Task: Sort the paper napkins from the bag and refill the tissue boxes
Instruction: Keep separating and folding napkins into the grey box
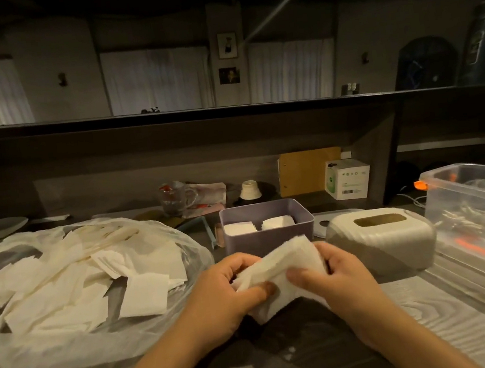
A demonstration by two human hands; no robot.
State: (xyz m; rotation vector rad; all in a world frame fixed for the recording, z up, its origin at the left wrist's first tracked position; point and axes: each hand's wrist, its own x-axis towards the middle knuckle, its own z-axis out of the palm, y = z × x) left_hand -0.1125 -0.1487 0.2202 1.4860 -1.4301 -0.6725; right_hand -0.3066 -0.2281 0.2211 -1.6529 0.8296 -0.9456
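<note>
— Napkins [278, 273], where are they?
— A small stack sits in both hands, just in front of the purple box [265, 226]. Left hand [232, 291] pinches its near-left edge, thumb on top; right hand [333, 276] grips the right side, fingers curled round it.
— And the rest?
— Loose ones lie heaped on the clear bag [74, 281], left of the purple box. Two folded stacks [258, 225] stand inside that box.
— Anything else?
— A grey tissue box lid [383, 240] rests right of the purple box on the tabletop [431, 313], slot upward.
</note>
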